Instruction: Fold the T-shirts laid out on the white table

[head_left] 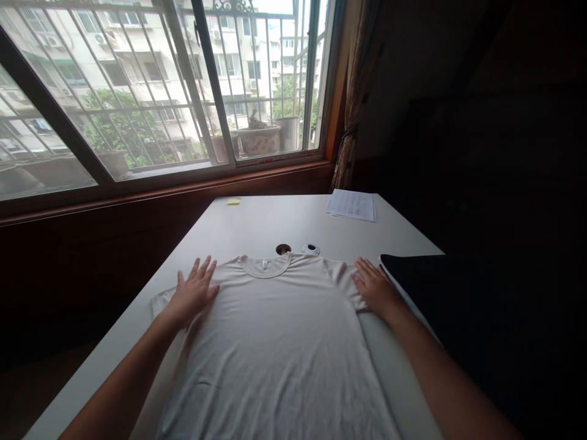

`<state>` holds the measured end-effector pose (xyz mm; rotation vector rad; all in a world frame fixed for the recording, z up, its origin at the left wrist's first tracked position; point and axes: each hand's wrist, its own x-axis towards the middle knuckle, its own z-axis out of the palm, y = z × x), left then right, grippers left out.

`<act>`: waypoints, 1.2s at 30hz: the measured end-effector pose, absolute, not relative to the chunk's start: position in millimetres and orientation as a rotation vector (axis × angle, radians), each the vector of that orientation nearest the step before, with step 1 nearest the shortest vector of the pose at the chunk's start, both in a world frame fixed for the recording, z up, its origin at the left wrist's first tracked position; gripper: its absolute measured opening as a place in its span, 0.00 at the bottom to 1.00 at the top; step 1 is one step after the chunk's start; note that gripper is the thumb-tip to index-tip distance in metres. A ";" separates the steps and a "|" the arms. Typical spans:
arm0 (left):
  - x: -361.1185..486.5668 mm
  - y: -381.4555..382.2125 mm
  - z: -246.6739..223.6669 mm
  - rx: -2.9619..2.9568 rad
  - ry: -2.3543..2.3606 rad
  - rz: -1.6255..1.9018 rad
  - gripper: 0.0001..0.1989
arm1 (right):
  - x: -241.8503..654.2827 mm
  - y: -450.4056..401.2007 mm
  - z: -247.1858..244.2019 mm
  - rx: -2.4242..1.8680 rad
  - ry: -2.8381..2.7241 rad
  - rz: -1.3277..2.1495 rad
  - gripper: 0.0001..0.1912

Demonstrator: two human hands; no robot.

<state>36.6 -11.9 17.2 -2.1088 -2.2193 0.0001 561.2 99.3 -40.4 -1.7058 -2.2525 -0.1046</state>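
A pale short-sleeved T-shirt lies spread out on the white table, its neckline with a small label pointing away from me. My left hand rests flat on the left sleeve near the shoulder, fingers spread. On the other side, my right hand lies on the right sleeve, its fingers stretched out. Neither hand grips the cloth. Soft wrinkles run down the shirt's front, and its lower edge falls outside the view.
Beyond the collar are a round hole in the tabletop and a white ring-shaped piece. Printed papers and a yellow sticky note lie at the far edge. Something dark and flat lies at right. A barred window stands behind.
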 end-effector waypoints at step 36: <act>82.7 48.6 -13.4 -2.204 -2.234 -0.086 0.36 | 410.1 117.5 -5.8 -1.412 -2.689 0.286 0.41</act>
